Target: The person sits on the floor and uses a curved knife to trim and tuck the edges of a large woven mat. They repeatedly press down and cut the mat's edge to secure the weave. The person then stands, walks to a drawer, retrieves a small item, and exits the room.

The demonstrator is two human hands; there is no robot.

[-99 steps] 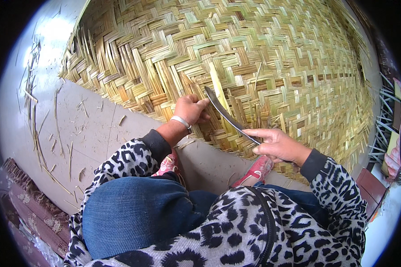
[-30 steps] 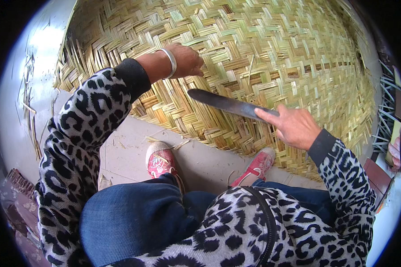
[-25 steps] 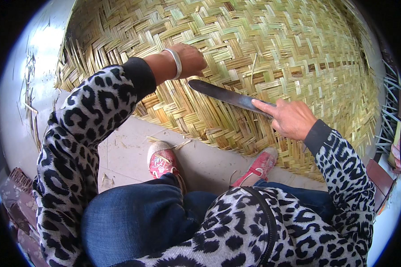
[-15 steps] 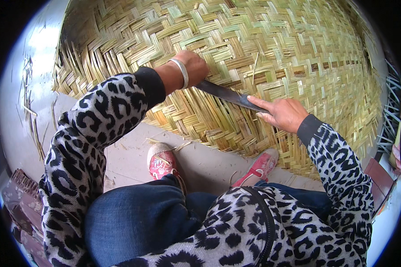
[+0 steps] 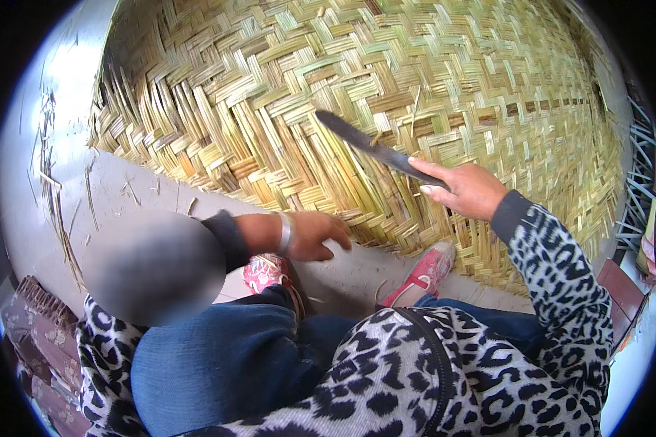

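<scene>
My right hand (image 5: 471, 189) is closed around the handle end of a long dark knife (image 5: 358, 140). The blade points up and to the left, over a large woven mat (image 5: 430, 80) of flat yellow-green strips. A small strip scrap lies across the blade's middle. My left hand (image 5: 315, 234), a silver bangle on its wrist, hangs by the mat's near edge. Its fingers are loosely bent and apart, with nothing seen in them. A grey blurred oval covers part of the left forearm.
My red shoes (image 5: 431, 266) stand on the pale tiled floor (image 5: 142, 186), just short of the mat. Loose strips (image 5: 55, 197) are scattered at the left. A grey metal rack (image 5: 638, 171) stands at the far right. Brown patterned cloth (image 5: 40, 331) lies at the lower left.
My left hand has come off the knife's far end and dropped toward me, below the mat's near edge. The blade now shows to its tip; my right hand has hardly moved.
</scene>
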